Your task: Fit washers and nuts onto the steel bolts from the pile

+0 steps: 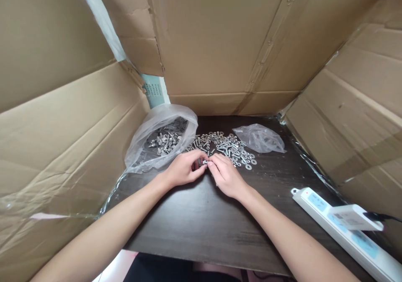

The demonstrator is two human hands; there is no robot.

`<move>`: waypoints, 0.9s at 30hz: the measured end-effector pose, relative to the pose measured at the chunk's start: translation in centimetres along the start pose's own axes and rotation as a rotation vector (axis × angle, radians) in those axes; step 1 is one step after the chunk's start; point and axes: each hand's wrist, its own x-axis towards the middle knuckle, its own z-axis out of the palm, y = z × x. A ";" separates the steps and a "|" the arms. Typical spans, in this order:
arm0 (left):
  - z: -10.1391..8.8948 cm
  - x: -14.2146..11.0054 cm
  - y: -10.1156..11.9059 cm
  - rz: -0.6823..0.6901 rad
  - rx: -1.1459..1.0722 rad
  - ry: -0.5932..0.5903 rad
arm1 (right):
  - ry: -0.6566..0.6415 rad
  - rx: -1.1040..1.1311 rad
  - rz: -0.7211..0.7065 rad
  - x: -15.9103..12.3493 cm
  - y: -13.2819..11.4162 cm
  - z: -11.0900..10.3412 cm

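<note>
My left hand (pixel 184 169) and my right hand (pixel 226 175) meet at the middle of the dark table (pixel 201 219), fingertips pinched together on a small metal bolt (pixel 204 162). Just beyond them lies a loose pile of metal bolts and washers (pixel 228 146). Left of the hands lies a clear plastic bag (pixel 157 141), open, with several assembled bolts inside. A smaller crumpled plastic bag (pixel 259 138) lies to the right of the pile.
Cardboard walls (pixel 63 118) stand around the table on the left, back and right. A white power strip (pixel 348 231) with a white adapter plugged in lies at the right front edge.
</note>
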 end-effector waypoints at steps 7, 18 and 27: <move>0.1 0.0 -0.1 -0.016 -0.006 -0.003 | -0.006 0.003 0.006 0.0 0.0 -0.1; 0.1 0.0 -0.1 -0.026 0.006 0.002 | 0.022 -0.016 0.002 0.0 -0.1 0.0; 0.1 0.1 0.1 -0.016 -0.003 0.004 | 0.020 -0.015 0.004 0.0 0.0 0.1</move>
